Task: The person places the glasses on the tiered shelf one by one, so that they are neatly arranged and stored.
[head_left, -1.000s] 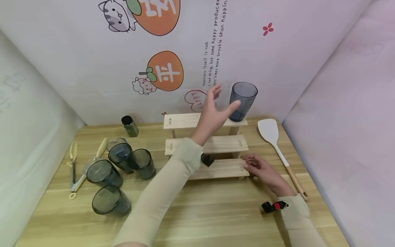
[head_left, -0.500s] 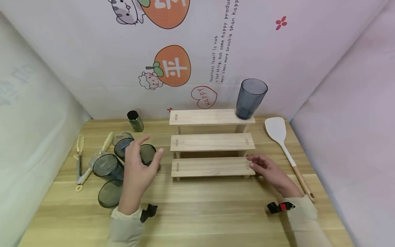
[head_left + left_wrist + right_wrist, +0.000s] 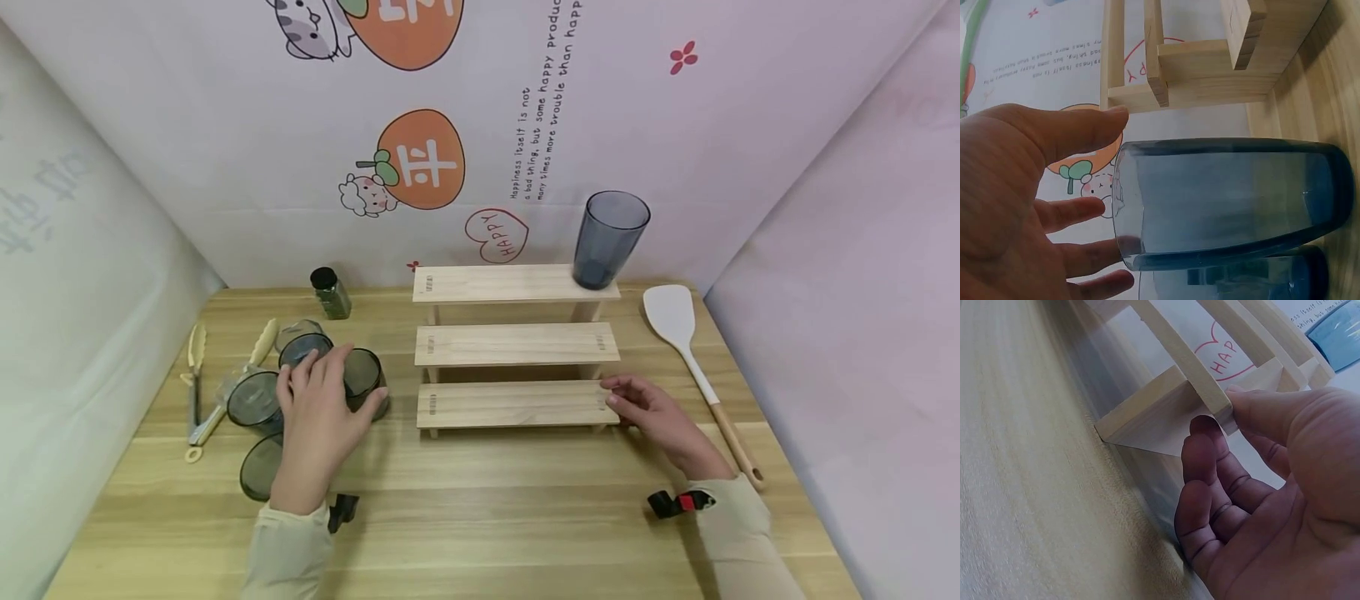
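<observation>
My left hand (image 3: pixel 322 421) hovers over the group of smoky tumblers at the left, fingers spread, thumb apart. Just past its fingers stands one tumbler (image 3: pixel 1229 200), its rim right at the fingertips in the left wrist view. Another tumbler (image 3: pixel 253 402) stands left of the hand, and a further one (image 3: pixel 260 468) is partly hidden behind it. My right hand (image 3: pixel 663 423) pinches the right end of the lowest board of a three-tier wooden shelf (image 3: pixel 517 404). In the right wrist view its thumb lies on the board's end, with curled fingers below.
A blue-grey tumbler (image 3: pixel 611 240) stands on the top tier's right end. A white spatula (image 3: pixel 671 317) with a wooden handle lies at the right. Tongs (image 3: pixel 197 379) lie at the far left; a black-capped spice jar (image 3: pixel 331 293) stands at the back left.
My left hand has come away from the tumbler on the top tier, down and left to the tumbler group. My right hand keeps its place at the shelf's end.
</observation>
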Tool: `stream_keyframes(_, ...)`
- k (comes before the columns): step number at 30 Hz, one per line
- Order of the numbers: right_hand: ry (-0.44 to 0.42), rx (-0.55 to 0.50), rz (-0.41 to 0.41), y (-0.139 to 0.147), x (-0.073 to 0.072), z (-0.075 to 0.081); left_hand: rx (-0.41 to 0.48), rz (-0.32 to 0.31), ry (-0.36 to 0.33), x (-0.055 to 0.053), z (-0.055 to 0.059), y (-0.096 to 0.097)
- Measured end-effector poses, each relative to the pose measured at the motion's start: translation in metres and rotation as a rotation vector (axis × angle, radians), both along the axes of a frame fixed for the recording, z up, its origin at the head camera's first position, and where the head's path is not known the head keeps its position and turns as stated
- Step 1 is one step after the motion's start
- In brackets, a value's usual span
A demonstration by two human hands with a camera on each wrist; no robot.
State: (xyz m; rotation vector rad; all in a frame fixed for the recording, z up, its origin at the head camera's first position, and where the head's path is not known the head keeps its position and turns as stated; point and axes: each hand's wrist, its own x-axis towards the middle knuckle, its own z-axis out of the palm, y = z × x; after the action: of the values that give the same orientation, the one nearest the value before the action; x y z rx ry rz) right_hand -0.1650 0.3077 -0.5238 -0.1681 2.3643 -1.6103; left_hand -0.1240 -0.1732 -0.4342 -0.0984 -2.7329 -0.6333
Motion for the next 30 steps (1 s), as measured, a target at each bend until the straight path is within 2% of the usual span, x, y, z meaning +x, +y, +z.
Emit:
stream_keyframes(5, -0.003, -0.002, 0.003, 0.0, 0.001, 0.0, -0.027, -0.007, 0.012, -0.004, -0.002, -0.002)
stream_keyframes(10, -0.001, -0.006, 0.006, 0.0, 0.001, -0.001, -0.032, -0.043, -0.021, -0.003, -0.003, -0.001)
stream_keyframes(13, -0.001, -0.004, 0.009, -0.001, 0.001, -0.001, -0.025, -0.104, -0.041, 0.003, -0.004, 0.002)
stream_keyframes(15, -0.001, -0.001, 0.009, -0.001, 0.001, -0.001, -0.005, -0.167, -0.05, 0.008, -0.006, 0.004)
stream_keyframes(18, 0.001, -0.002, 0.008, 0.0, 0.0, -0.003, 0.071, -0.255, -0.057, 0.017, -0.011, 0.009)
stream_keyframes(20, 0.003, -0.008, 0.005, 0.0, -0.001, -0.003, 0.142, -0.268, -0.037, 0.022, -0.016, 0.013)
stream_keyframes(22, 0.005, -0.014, 0.004, 0.0, -0.001, -0.004, 0.237, -0.238, -0.009, 0.025, -0.021, 0.018)
stream_keyframes(25, 0.005, -0.017, -0.002, 0.0, -0.002, -0.004, 0.395, -0.133, 0.026, 0.029, -0.031, 0.027)
stream_keyframes(30, 0.008, -0.019, -0.004, -0.001, -0.001, -0.004, 0.679, 0.022, -0.027, 0.03, -0.044, 0.039)
